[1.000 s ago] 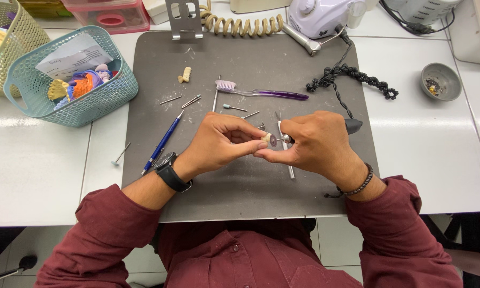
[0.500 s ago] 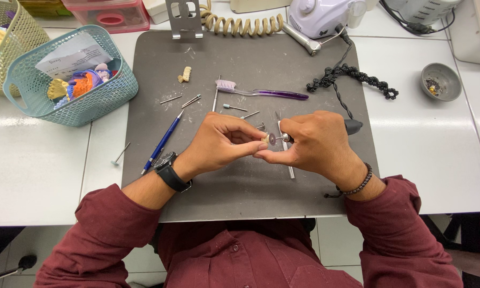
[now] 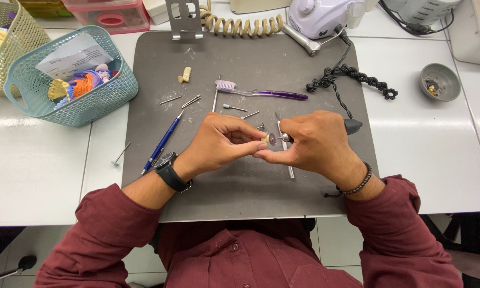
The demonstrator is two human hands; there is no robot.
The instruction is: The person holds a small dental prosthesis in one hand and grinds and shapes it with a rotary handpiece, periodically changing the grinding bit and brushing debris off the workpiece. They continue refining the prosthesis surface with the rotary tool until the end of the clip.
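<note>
Nothing has visibly moved since half a second ago: both hands hold the same pose above the dark grey mat [image 3: 250,53]. Seen from the head camera, the left hand [image 3: 218,143] pinches a small pale piece [image 3: 265,138] between thumb and fingertips, at the middle of the mat. The right hand [image 3: 314,143] is closed around a rotary handpiece [image 3: 352,126], its small disc [image 3: 272,139] touching the pale piece. Farther off lie a purple toothbrush [image 3: 261,92] and loose burs [image 3: 234,108]; a blue pen [image 3: 162,143] lies left, a teal basket [image 3: 74,80] at far left.
</note>
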